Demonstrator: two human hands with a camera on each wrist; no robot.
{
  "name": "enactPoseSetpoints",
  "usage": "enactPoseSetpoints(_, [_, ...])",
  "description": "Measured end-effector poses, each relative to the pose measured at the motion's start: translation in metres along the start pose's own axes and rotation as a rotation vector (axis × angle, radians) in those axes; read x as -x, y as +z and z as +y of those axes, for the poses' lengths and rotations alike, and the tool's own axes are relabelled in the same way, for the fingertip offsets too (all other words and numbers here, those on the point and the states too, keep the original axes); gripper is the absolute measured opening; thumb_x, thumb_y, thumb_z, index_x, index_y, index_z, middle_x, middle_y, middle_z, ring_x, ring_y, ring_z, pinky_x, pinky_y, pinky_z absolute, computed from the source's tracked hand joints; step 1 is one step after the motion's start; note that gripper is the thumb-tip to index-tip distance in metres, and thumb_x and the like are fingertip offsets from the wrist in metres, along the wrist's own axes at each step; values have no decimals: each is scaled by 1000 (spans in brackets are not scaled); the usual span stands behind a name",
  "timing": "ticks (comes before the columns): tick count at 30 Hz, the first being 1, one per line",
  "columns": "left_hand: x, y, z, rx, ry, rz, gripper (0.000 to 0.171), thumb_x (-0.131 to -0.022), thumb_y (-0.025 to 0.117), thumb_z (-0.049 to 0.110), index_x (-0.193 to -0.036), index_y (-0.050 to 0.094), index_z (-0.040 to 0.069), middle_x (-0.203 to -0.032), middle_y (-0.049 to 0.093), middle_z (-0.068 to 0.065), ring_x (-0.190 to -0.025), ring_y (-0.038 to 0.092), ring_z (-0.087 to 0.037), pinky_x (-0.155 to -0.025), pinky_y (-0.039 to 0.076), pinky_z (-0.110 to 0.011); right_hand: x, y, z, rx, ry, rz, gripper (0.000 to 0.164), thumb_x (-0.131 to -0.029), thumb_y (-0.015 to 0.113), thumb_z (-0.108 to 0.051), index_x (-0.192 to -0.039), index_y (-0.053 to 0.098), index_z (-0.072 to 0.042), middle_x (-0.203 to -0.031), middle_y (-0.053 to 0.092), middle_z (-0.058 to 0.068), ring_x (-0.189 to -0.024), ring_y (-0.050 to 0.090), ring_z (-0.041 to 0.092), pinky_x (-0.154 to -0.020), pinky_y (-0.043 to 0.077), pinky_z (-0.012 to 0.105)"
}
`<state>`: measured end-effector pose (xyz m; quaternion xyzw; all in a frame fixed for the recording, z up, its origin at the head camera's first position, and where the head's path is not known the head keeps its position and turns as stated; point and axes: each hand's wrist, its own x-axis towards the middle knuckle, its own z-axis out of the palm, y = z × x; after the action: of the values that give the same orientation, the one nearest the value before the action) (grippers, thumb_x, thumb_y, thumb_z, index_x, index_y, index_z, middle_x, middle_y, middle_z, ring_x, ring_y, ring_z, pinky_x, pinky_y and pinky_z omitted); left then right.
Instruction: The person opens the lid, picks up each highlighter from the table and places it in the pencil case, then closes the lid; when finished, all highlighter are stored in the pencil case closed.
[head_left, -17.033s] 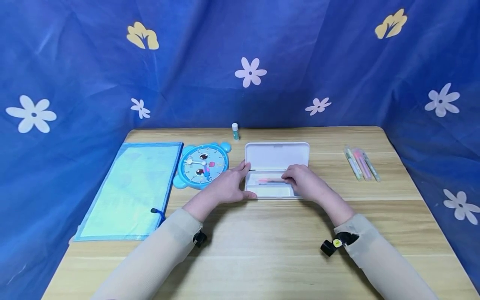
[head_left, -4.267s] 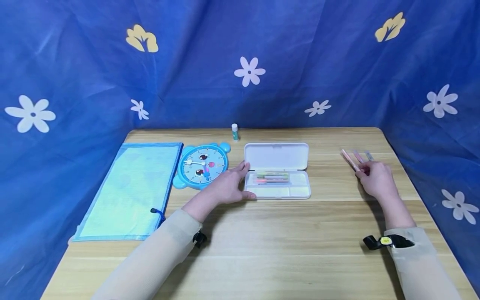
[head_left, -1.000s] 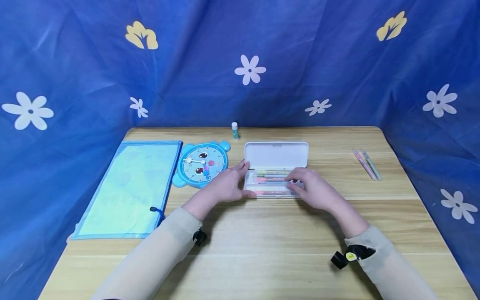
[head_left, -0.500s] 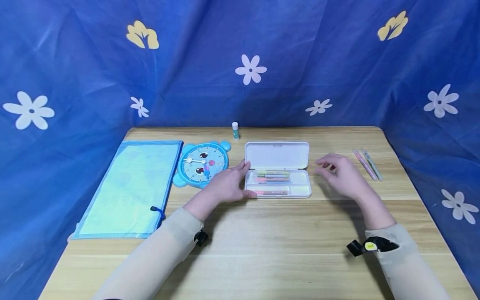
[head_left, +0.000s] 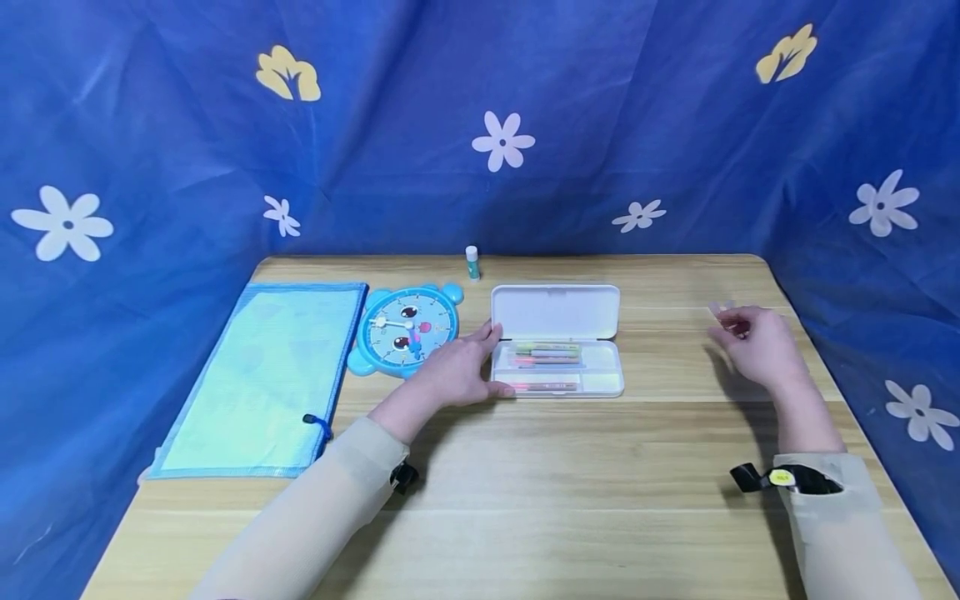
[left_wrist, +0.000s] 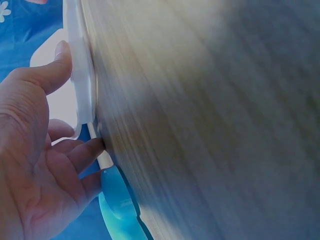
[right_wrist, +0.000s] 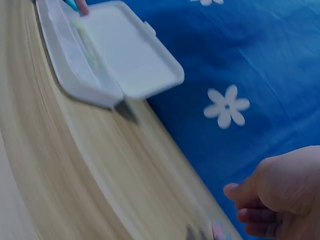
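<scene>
In the head view a white pencil case (head_left: 600, 382) lies with its lid up. My left hand (head_left: 457, 367) grips its left end, thumb at the front edge and fingers toward the hinge; the left wrist view shows the thumb (left_wrist: 59, 70) against the case wall. Several pens (head_left: 547, 348) lie in the back compartment, and a pinkish pen (head_left: 543, 387) lies in the front one. At the right, my right hand (head_left: 761, 346) hovers over pens (head_left: 720, 308) that it mostly hides. The right wrist view shows its fingers loosely curled with nothing between them, near blurred pen tips (right_wrist: 217, 231).
A blue bear-shaped toy clock (head_left: 408, 329) lies left of the case, beside a light blue mesh zip folder (head_left: 255, 379). A glue stick (head_left: 472, 263) stands upright near the back edge. Blue flowered cloth (head_left: 390, 167) hangs behind the wooden table (head_left: 562, 483).
A pinkish pen from the right group went into the case's front compartment. My right hand has since left the case and moved right, over the remaining pens. My left hand stays put.
</scene>
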<state>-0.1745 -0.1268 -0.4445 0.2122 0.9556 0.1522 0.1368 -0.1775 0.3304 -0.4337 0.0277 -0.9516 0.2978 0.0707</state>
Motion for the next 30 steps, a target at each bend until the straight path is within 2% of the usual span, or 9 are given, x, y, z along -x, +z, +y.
enactPoseSetpoints(3, [0,0,0,6,-3,0,115,-84,81,67,-169,24,13,-173,21,-12,-143,48,-43,-112,46,-52,1,-1,12,48,55,-3,30,-99,73,-10,-117,71,14,-98,69,29,-87,65,41,-72,50,49])
enactPoseSetpoints(7, [1,1,0,16,2,2,115,-84,81,66,-169,24,12,-173,21,-12,-143,47,-44,-114,44,-51,4,1,24,85,97,5,30,-96,76,-10,-112,71,14,-92,69,28,-83,64,40,-69,48,48])
enactPoseSetpoints(15, [1,2,-1,31,15,13,115,-85,82,65,-168,24,11,-173,20,-14,-144,46,-43,-116,42,-50,6,6,35,117,159,37,27,-97,73,-11,-112,70,12,-94,68,28,-87,62,44,-72,49,55])
enactPoseSetpoints(20, [1,2,-1,47,17,22,115,-84,83,63,-169,25,11,-173,22,-14,-144,45,-43,-117,41,-50,5,8,38,144,167,13,24,-96,73,-11,-107,70,11,-91,69,27,-83,62,44,-70,50,55])
enactPoseSetpoints(25, [1,1,0,56,21,29,115,-83,85,62,-169,26,11,-173,22,-13,-144,46,-43,-117,42,-49,4,10,35,154,191,-35,27,-96,73,-12,-108,69,12,-93,67,28,-86,61,44,-75,51,59])
enactPoseSetpoints(30, [1,1,-1,61,21,31,115,-83,85,62,-168,26,11,-173,22,-14,-145,44,-43,-117,41,-50,5,12,34,164,194,-90,25,-97,70,-12,-106,69,12,-86,66,22,-82,59,42,-73,49,55])
